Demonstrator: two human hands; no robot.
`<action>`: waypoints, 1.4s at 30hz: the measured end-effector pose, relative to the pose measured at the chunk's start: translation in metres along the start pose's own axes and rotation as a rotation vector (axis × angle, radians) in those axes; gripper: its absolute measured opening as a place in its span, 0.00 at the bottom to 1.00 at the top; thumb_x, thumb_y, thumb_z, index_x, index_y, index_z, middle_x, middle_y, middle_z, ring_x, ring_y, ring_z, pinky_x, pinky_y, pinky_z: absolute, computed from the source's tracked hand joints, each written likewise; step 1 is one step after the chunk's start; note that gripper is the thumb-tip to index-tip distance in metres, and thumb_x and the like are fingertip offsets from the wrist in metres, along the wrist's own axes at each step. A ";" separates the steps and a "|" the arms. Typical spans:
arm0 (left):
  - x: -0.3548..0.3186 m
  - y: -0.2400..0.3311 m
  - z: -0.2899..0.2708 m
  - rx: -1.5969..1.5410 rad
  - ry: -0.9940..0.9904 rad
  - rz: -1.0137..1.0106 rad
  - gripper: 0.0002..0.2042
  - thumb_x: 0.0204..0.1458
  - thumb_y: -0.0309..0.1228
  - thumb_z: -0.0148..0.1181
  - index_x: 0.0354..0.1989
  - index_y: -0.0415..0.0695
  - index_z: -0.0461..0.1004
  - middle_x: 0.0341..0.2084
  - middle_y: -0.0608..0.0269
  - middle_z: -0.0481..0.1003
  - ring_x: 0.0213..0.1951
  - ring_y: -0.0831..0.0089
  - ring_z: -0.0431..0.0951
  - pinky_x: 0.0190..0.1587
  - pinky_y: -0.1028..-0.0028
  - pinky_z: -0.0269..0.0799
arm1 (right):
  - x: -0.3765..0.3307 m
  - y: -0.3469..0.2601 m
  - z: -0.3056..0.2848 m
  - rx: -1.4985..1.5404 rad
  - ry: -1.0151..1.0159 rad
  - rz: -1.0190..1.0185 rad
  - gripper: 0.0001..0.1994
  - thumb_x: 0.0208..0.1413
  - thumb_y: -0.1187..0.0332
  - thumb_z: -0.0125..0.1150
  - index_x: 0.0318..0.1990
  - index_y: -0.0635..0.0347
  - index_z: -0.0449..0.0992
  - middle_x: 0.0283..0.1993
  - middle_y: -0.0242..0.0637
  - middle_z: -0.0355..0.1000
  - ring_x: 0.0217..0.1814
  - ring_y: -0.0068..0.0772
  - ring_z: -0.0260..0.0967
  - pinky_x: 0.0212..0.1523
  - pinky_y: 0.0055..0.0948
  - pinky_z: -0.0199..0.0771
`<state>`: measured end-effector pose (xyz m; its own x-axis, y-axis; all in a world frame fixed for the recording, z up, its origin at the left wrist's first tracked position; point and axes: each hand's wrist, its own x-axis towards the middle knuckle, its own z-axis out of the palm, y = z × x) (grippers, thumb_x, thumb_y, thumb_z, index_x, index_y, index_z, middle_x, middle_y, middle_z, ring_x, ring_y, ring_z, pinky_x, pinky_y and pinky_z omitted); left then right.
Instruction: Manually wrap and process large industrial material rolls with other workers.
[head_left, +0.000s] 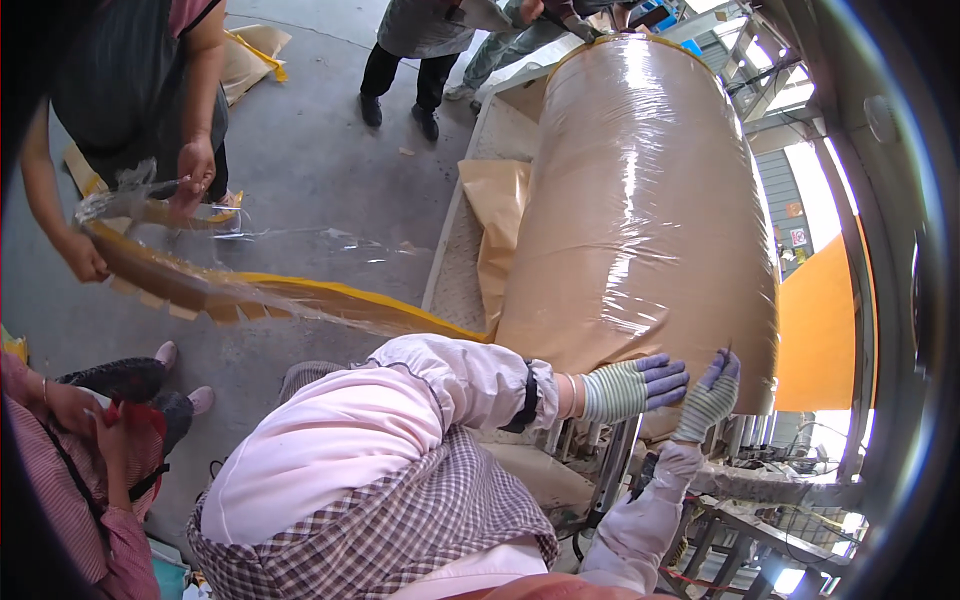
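Observation:
A large roll, wrapped in brown paper under shiny clear film, lies in front of me. My left hand reaches across its near end, in a green-striped glove with purple fingers. That hand is flat, fingers stretched out against the wrapping. Just to its right, my right hand wears a matching glove and points its fingers upward along the roll's near end. It looks open, with its palm side hidden. Wrinkles run through the film above the left hand. From the roll's left side trails a brown paper strip with yellow edging and clear film.
At the left a co-worker's hand holds the strip's far end. Another person's striped sleeve shows lower left. More people stand at the roll's far end. The roll rests by a pale tray edge; metal framework stands lower right.

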<state>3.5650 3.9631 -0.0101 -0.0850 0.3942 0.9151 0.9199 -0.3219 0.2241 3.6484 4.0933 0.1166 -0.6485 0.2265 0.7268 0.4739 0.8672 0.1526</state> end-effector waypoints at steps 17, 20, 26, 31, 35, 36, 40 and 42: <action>-0.004 -0.004 0.018 -0.039 -0.012 0.083 0.26 0.60 0.31 0.42 0.68 0.36 0.56 0.68 0.44 0.57 0.70 0.53 0.57 0.72 0.56 0.52 | 0.032 0.054 -0.017 0.044 -0.016 0.104 0.13 0.68 0.64 0.48 0.48 0.64 0.74 0.41 0.46 0.76 0.41 0.42 0.74 0.44 0.38 0.73; 0.000 -0.001 0.014 0.135 -0.089 0.117 0.28 0.60 0.33 0.43 0.68 0.34 0.55 0.68 0.42 0.56 0.70 0.52 0.56 0.72 0.56 0.51 | 0.031 0.040 -0.016 0.049 -0.029 0.139 0.13 0.68 0.64 0.48 0.47 0.64 0.74 0.40 0.46 0.76 0.40 0.43 0.74 0.44 0.38 0.73; -0.003 0.006 -0.007 -0.053 -0.430 -0.036 0.29 0.61 0.34 0.41 0.70 0.36 0.51 0.71 0.45 0.50 0.73 0.56 0.50 0.75 0.60 0.44 | 0.016 0.027 -0.009 0.062 -0.012 0.091 0.12 0.68 0.65 0.49 0.46 0.65 0.75 0.40 0.46 0.76 0.40 0.42 0.74 0.44 0.37 0.73; -0.025 0.004 -0.006 0.203 -0.256 0.186 0.29 0.60 0.32 0.42 0.70 0.37 0.51 0.70 0.49 0.53 0.71 0.57 0.55 0.72 0.64 0.52 | 0.028 0.058 -0.018 0.158 -0.004 0.131 0.13 0.68 0.65 0.49 0.47 0.66 0.75 0.41 0.44 0.76 0.41 0.38 0.73 0.46 0.36 0.72; -0.039 -0.001 0.006 -0.015 -0.278 0.129 0.26 0.60 0.31 0.45 0.67 0.37 0.55 0.68 0.48 0.57 0.64 0.59 0.67 0.64 0.66 0.65 | 0.037 0.083 -0.021 0.189 -0.018 0.185 0.13 0.67 0.65 0.51 0.47 0.65 0.76 0.40 0.42 0.76 0.41 0.34 0.72 0.45 0.35 0.72; -0.042 -0.002 0.007 -0.081 -0.226 0.114 0.26 0.59 0.31 0.45 0.67 0.38 0.56 0.68 0.49 0.58 0.63 0.59 0.68 0.63 0.65 0.66 | 0.038 0.088 -0.021 0.216 -0.025 0.223 0.13 0.67 0.65 0.52 0.47 0.65 0.76 0.40 0.42 0.76 0.41 0.34 0.72 0.45 0.35 0.72; -0.045 -0.008 0.005 -0.193 -0.114 0.118 0.25 0.58 0.30 0.47 0.65 0.40 0.58 0.65 0.51 0.62 0.61 0.60 0.70 0.61 0.65 0.69 | 0.043 0.107 -0.023 0.200 -0.087 0.329 0.14 0.68 0.62 0.51 0.47 0.64 0.75 0.43 0.40 0.77 0.43 0.33 0.72 0.50 0.33 0.70; -0.043 -0.010 0.003 -0.180 -0.058 0.145 0.26 0.58 0.30 0.47 0.66 0.40 0.58 0.65 0.53 0.63 0.62 0.60 0.69 0.61 0.65 0.68 | 0.046 0.114 -0.023 0.195 -0.055 0.312 0.15 0.68 0.60 0.52 0.45 0.65 0.75 0.39 0.40 0.76 0.40 0.31 0.69 0.46 0.33 0.70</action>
<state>3.5609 3.9524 -0.0526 0.0699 0.3796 0.9225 0.8374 -0.5248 0.1525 3.6865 4.1918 0.1827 -0.5246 0.5120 0.6802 0.5346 0.8199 -0.2049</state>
